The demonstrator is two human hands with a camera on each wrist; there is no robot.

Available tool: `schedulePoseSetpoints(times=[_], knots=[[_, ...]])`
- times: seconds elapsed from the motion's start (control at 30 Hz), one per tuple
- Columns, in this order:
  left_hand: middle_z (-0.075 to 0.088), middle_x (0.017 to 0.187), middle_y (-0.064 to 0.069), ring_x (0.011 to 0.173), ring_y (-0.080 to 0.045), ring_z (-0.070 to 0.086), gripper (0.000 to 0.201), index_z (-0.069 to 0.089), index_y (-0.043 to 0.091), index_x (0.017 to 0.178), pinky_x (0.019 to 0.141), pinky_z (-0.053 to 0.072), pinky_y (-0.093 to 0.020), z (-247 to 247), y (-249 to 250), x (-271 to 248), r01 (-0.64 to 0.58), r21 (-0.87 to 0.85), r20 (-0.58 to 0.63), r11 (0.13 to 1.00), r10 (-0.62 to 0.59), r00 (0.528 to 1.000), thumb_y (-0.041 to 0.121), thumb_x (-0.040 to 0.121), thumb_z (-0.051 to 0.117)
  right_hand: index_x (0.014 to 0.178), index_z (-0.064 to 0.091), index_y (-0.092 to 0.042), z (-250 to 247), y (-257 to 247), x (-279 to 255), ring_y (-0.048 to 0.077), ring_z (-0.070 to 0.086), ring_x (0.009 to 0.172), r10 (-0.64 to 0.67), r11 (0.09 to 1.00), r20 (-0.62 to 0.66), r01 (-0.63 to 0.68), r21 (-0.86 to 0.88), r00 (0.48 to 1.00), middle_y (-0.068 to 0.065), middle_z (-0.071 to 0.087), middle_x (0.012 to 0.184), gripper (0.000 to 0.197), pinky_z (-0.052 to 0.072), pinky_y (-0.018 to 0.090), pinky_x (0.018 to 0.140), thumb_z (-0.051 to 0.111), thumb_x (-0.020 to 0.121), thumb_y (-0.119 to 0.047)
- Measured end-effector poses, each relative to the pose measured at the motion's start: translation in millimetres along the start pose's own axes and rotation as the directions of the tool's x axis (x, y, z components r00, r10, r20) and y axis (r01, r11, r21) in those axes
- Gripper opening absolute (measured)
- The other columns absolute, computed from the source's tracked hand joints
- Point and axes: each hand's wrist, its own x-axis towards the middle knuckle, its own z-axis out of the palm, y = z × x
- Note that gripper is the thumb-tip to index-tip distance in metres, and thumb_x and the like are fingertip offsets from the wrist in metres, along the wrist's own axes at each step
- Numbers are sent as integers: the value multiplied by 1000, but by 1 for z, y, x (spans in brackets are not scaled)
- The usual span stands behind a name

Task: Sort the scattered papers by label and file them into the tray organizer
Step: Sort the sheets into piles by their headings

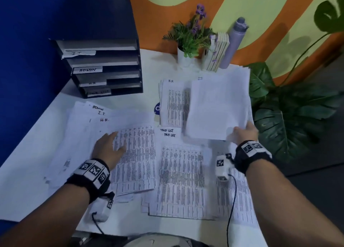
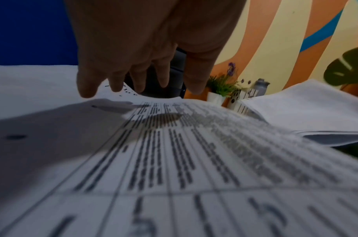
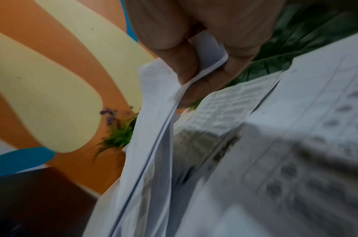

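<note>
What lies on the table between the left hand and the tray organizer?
In the head view, fanned sheets marked ADMIN, I.T and H.R lie between the left hand and the tray organizer, then a bare strip of white table.

White bench (image 1: 33, 172) carried a black four-tier tray organizer (image 1: 104, 66) at back left, loose printed paper sheets (image 1: 180, 179) spread across the middle, a white pot of purple flowers (image 1: 186, 57) and a grey bottle (image 1: 233, 44) at the back edge.

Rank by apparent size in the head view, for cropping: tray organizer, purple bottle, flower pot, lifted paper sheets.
1. tray organizer
2. lifted paper sheets, nearer the camera, so perhaps flattered
3. purple bottle
4. flower pot
</note>
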Motion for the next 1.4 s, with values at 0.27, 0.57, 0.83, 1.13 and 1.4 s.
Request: schedulePoseSetpoints(times=[0.27,0.57,0.83,1.13,1.4], knots=[[1,161,-7,147,-29,2,95,17,36,151,115,16,-58,8,-26,-1,200,237,45,951,-216,975,67,75,64,111,60,-3,-31,32,93,38,62,95,63,986,-49,-70,-151,997,17,60,94,35,45,32,75,45,81,6],[3,161,-9,147,-31,10,104,14,31,153,118,17,-46,-2,-14,-11,293,234,11,927,-304,953,74,70,61,138,49,-15,21,7,53,33,45,127,-153,913,209,219,-345,966,13,46,141,47,39,40,104,54,91,-12],[3,161,-10,146,-32,15,105,15,30,153,118,19,-45,-16,-16,-18,255,271,51,928,-279,959,68,70,68,124,56,-17,104,-12,-112,17,68,84,5,999,748,37,-39,663,8,69,108,35,59,37,80,60,92,-33],[34,152,-7,135,-24,39,94,20,23,152,111,35,-40,-24,-41,-17,147,-144,162,979,-123,979,32,78,78,131,40,-9,141,-9,-171,22,53,100,-30,946,714,250,-205,700,2,47,109,40,43,29,79,53,95,-21],[26,155,-8,138,-30,33,91,30,24,149,112,32,-43,-50,-73,-6,203,352,-27,914,-207,978,47,74,75,99,44,-22,130,-5,-154,2,50,66,13,951,558,163,-265,830,-13,48,77,37,43,14,54,62,80,4]])
